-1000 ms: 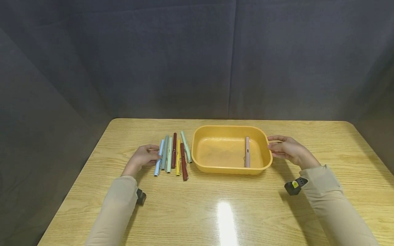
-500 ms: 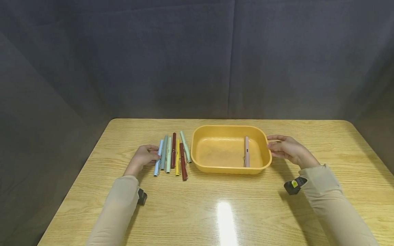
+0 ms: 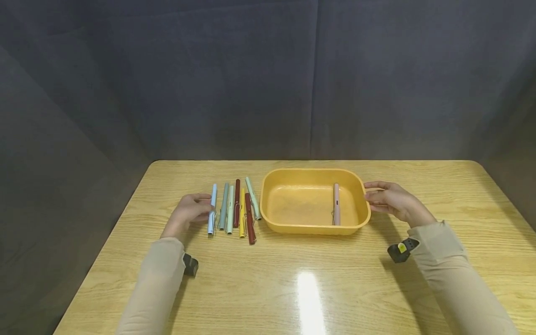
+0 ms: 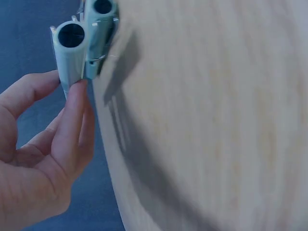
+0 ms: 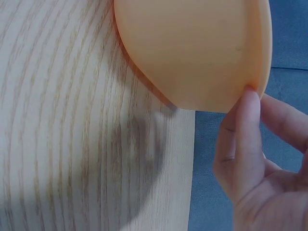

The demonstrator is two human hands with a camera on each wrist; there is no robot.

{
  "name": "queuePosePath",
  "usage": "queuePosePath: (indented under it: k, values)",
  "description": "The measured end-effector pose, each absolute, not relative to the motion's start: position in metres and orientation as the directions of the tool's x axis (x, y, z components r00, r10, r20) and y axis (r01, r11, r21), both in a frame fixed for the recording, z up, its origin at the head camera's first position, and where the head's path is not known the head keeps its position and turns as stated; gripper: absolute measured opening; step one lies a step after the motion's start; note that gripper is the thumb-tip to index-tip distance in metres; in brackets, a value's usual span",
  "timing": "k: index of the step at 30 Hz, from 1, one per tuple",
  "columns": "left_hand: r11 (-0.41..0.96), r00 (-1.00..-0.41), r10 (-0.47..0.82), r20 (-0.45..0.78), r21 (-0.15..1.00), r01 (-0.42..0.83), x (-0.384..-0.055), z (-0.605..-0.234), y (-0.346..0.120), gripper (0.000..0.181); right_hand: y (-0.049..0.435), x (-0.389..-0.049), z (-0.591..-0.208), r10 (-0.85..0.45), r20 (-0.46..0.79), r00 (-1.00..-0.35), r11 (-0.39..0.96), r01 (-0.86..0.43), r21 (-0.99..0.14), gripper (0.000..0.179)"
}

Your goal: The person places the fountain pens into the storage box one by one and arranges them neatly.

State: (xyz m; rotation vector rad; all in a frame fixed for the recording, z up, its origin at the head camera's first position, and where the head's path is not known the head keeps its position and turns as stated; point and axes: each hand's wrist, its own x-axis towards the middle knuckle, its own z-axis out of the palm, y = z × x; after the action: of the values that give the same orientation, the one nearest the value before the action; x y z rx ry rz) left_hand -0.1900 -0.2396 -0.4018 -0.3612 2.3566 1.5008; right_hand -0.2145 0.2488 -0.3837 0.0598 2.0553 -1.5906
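A left hand (image 3: 188, 215) pinches a slim, light-blue pen with a wire clip (image 3: 211, 226) between thumb and fingers, its far end pointing just past twelve o'clock, at the nine o'clock edge of a row of pens on a pale, wood-grained table (image 3: 251, 293). Running toward three o'clock lie a grey-teal pen (image 3: 224, 208), a pale-green pen (image 3: 230, 210), a dark-red pen (image 3: 237, 204), a yellow pen (image 3: 242, 216), a second dark-red pen (image 3: 250, 221) and a mint-green pen tilted toward eleven o'clock (image 3: 253, 200). Just beside them sits a smooth, yellow-orange, round-cornered tray (image 3: 314, 230), a dusty-pink pen (image 3: 337, 204) resting inside on its three o'clock side. A right hand (image 3: 395, 203), fingers extended, touches the tray's outside at three o'clock. Beige sleeves (image 3: 146, 288) cover both arms; a dark-grey cloth (image 3: 251, 83) hangs at twelve o'clock.
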Motion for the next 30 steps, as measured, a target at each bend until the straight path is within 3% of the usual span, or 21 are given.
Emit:
queuePosePath:
  k: [7,16,30]
  values:
    - [0.334,-0.925,-0.022,-0.380,0.869,-0.365,-0.191,-0.389,-0.241,0.058,0.248,-0.215,-0.382,-0.286,-0.428,-0.857,0.293,0.347,-0.891,0.058]
    - [0.136,-0.936,0.102,-0.338,0.937,-0.323,-0.190,-0.383,-0.234,0.063,0.248,-0.214,-0.382,-0.278,-0.437,-0.855,0.314,0.349,-0.883,0.059]
    - [-0.006,-0.922,0.225,-0.314,0.946,-0.323,-0.191,-0.379,-0.205,0.059,0.251,-0.212,-0.384,-0.266,-0.443,-0.856,0.330,0.351,-0.876,0.062]
